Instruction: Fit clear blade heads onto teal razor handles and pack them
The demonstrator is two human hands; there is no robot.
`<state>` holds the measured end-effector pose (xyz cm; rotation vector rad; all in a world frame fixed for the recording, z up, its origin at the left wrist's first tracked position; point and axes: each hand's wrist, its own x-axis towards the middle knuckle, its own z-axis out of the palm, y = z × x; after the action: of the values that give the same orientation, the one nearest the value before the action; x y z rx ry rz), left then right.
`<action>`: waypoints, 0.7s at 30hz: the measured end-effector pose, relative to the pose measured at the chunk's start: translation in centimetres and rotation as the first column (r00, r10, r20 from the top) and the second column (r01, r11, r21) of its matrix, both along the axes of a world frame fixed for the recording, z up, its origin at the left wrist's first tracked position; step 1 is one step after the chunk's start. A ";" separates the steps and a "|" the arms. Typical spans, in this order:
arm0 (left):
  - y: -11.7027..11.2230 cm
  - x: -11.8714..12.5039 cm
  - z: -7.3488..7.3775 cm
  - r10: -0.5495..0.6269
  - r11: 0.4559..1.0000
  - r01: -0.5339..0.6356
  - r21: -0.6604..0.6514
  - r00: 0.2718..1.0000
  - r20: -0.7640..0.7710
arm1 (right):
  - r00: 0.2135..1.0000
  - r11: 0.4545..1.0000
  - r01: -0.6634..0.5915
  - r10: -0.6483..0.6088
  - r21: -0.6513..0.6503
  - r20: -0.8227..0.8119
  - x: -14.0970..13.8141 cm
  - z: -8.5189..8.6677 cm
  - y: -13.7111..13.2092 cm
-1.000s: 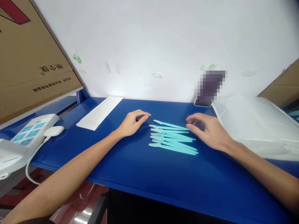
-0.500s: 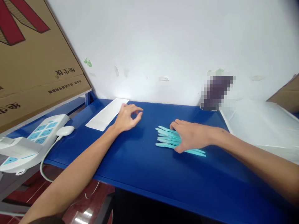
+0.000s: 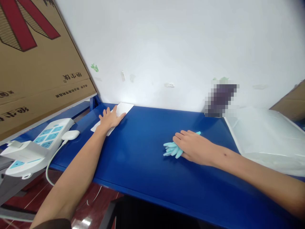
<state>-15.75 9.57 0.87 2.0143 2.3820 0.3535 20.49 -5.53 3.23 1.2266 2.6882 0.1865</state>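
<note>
My right hand (image 3: 190, 145) is closed round a bunch of several light-blue plastic sticks (image 3: 171, 149) on the blue table (image 3: 147, 165); their ends stick out to the left of my fingers and one tip shows behind my hand. My left hand (image 3: 110, 118) lies flat with fingers spread on a long white paper sleeve (image 3: 122, 109) at the table's back left.
A white power strip with a plugged-in white plug (image 3: 70, 135) lies at the left. A large cardboard box (image 3: 35, 63) leans over it. A clear plastic bag (image 3: 267, 133) covers the table's right side. A blurred dark object (image 3: 220, 97) stands against the white wall.
My right hand has gathered the spread sticks into a bunch under its fingers. My left hand has moved left and back, opening flat onto the white sleeve. The view shifted left.
</note>
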 end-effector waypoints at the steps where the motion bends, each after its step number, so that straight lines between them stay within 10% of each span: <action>1: 0.1 0.1 -0.1 -0.002 0.998 0.002 -0.062 1.000 0.001 | 0.999 0.999 -0.025 0.026 0.025 -0.037 0.4 -0.4 0.0; 6: -0.2 0.7 0.3 -0.052 0.993 0.053 -0.105 0.999 0.011 | 0.950 0.997 -0.073 0.079 0.030 -0.303 2.3 -1.5 0.0; 9: -0.8 1.5 1.2 -0.092 0.995 0.093 -0.032 0.996 0.005 | 0.788 0.999 -0.003 -0.020 -0.037 -0.616 2.9 -1.7 0.3; 16: -1.8 3.5 2.9 -0.169 0.984 0.136 0.118 0.928 0.331 | -0.207 0.948 0.194 -0.213 -0.254 -0.955 2.7 -2.1 2.9; 18: -1.8 4.3 3.2 -0.220 0.966 0.092 0.239 0.777 0.590 | -0.323 0.933 0.161 -0.257 -0.321 -0.911 2.7 -2.9 3.3; 21: -2.2 5.7 4.0 -0.298 0.951 0.027 0.307 0.335 0.894 | -0.357 0.906 0.163 -0.314 -0.389 -0.880 2.9 -3.7 3.3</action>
<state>-10.02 7.35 4.91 1.3646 1.3740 1.4022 23.36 -2.20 -0.43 2.7521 2.9224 -2.0797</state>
